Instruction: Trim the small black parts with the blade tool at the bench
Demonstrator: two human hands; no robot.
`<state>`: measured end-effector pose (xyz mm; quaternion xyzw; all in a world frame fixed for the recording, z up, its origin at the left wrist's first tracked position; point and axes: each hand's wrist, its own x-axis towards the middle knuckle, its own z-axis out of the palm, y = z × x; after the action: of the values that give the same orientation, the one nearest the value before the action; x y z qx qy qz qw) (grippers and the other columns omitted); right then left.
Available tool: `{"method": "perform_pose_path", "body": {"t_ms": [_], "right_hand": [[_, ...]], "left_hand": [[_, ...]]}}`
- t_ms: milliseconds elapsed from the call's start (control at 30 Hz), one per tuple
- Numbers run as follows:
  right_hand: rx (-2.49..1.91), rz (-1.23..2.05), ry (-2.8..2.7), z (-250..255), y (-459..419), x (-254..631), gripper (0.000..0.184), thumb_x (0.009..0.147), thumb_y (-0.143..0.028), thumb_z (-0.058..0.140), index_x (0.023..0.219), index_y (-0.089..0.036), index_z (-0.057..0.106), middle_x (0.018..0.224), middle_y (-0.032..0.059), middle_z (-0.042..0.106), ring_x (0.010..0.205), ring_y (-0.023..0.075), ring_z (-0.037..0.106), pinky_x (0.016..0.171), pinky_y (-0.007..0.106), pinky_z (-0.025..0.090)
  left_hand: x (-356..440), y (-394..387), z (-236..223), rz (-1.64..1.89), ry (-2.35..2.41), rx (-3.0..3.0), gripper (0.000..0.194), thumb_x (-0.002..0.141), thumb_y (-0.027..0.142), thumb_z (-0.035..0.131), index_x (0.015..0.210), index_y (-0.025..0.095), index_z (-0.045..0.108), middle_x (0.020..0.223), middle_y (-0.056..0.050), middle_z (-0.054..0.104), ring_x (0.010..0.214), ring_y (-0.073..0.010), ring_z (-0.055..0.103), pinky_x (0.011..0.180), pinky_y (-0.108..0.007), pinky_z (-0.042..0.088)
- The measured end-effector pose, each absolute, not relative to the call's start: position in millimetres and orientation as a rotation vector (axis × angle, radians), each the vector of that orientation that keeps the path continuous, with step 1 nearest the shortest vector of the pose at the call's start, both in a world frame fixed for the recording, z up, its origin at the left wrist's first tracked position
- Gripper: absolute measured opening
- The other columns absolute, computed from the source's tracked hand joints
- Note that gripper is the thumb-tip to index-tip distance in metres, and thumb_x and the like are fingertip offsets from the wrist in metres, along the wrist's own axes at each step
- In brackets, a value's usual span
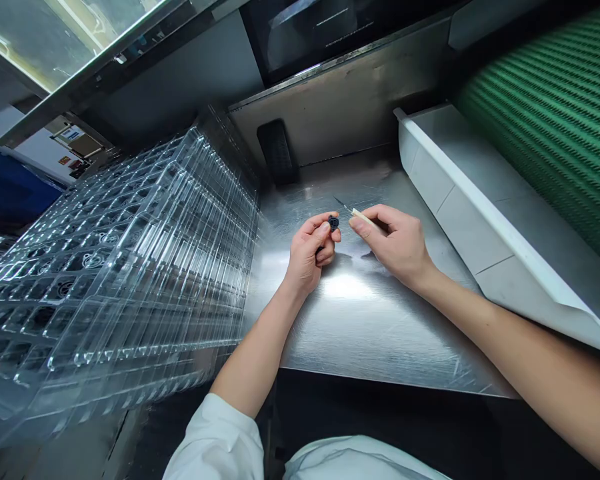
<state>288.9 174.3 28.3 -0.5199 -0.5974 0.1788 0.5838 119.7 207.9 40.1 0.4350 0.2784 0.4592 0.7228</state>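
Observation:
My left hand (310,255) pinches a small dark moulded part (333,223) between thumb and fingers, and the fingers hide its lower portion. Just to the right, my right hand (394,245) grips a slim knife with a pale handle (361,215), its thin metal blade pointing up and to the left, past the dark part. The blade tip and the part look apart, with a small gap between them. Both hands hover close together above a brushed stainless steel table (360,327).
A tall stack of clear plastic compartment trays (115,260) rises along the table's left side. On the right stands a white plastic bin (480,200), with a green ribbed belt (555,113) beyond it. A black pad (277,151) sits against the steel back wall.

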Motion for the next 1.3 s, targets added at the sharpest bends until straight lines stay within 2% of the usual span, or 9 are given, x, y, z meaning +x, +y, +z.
{"method": "perform_pose_path", "body": {"t_ms": [167, 333, 500, 733, 900, 1100, 1300], "right_hand": [[-1.068, 0.746, -1.358, 22.6, 175.3, 281.4, 0.032, 0.094, -0.051, 0.073, 0.085, -0.02, 0.071, 0.078, 0.0019, 0.068, 0.069, 0.0181, 0.055, 0.065, 0.031, 0.039], [-1.155, 0.551, -1.437, 20.0, 174.4, 285.7, 0.032, 0.102, -0.043, 0.061, 0.08, -0.02, 0.067, 0.063, -0.0021, 0.048, 0.059, 0.015, 0.04, 0.059, 0.031, 0.03], [-1.168, 0.515, -1.391, 18.9, 176.7, 289.4, 0.025, 0.103, -0.038, 0.055, 0.092, -0.019, 0.066, 0.068, -0.0017, 0.053, 0.061, 0.0158, 0.046, 0.061, 0.031, 0.034], [-1.194, 0.554, -1.446, 20.2, 175.0, 285.4, 0.029, 0.1, -0.043, 0.057, 0.083, -0.02, 0.064, 0.066, -0.0016, 0.051, 0.062, 0.0162, 0.044, 0.061, 0.03, 0.034], [-1.193, 0.611, -1.448, 21.6, 174.3, 283.5, 0.028, 0.096, -0.044, 0.062, 0.083, -0.02, 0.065, 0.067, -0.0017, 0.056, 0.058, 0.0151, 0.043, 0.06, 0.03, 0.033], [-1.226, 0.534, -1.502, 26.1, 172.2, 283.0, 0.027, 0.096, -0.037, 0.058, 0.075, -0.02, 0.062, 0.065, -0.0012, 0.053, 0.058, 0.0149, 0.041, 0.059, 0.03, 0.031], [-1.279, 0.571, -1.269, 20.9, 179.3, 288.9, 0.022, 0.092, -0.04, 0.061, 0.081, -0.021, 0.061, 0.062, -0.0028, 0.046, 0.057, 0.0154, 0.04, 0.055, 0.03, 0.029]], "left_hand": [[123.3, 205.4, 34.9, 0.945, 0.569, 1.031, 0.042, 0.08, 0.043, 0.085, 0.11, 0.017, 0.07, 0.074, 0.002, 0.064, 0.043, -0.0018, 0.028, 0.042, -0.02, 0.014], [123.0, 205.3, 35.1, 0.932, 0.582, 1.047, 0.043, 0.08, 0.044, 0.085, 0.111, 0.017, 0.07, 0.077, 0.001, 0.064, 0.043, -0.0015, 0.028, 0.043, -0.02, 0.013], [122.1, 205.6, 36.9, 0.945, 0.598, 1.028, 0.044, 0.081, 0.043, 0.084, 0.112, 0.017, 0.068, 0.077, 0.002, 0.063, 0.044, -0.0016, 0.026, 0.044, -0.021, 0.012], [122.5, 205.1, 36.7, 0.962, 0.591, 1.017, 0.041, 0.08, 0.042, 0.084, 0.11, 0.018, 0.068, 0.076, 0.002, 0.063, 0.044, -0.002, 0.027, 0.043, -0.021, 0.013], [123.0, 205.3, 35.6, 0.951, 0.599, 1.036, 0.045, 0.078, 0.044, 0.086, 0.11, 0.018, 0.068, 0.074, 0.002, 0.063, 0.043, -0.0019, 0.027, 0.042, -0.019, 0.014], [123.3, 204.4, 34.1, 0.953, 0.62, 1.093, 0.047, 0.08, 0.047, 0.086, 0.112, 0.018, 0.067, 0.075, 0.001, 0.064, 0.044, -0.0017, 0.027, 0.043, -0.02, 0.015], [122.5, 205.1, 35.7, 0.976, 0.609, 1.083, 0.047, 0.08, 0.046, 0.085, 0.112, 0.018, 0.066, 0.076, 0.002, 0.064, 0.044, -0.0021, 0.026, 0.043, -0.021, 0.013]]}}
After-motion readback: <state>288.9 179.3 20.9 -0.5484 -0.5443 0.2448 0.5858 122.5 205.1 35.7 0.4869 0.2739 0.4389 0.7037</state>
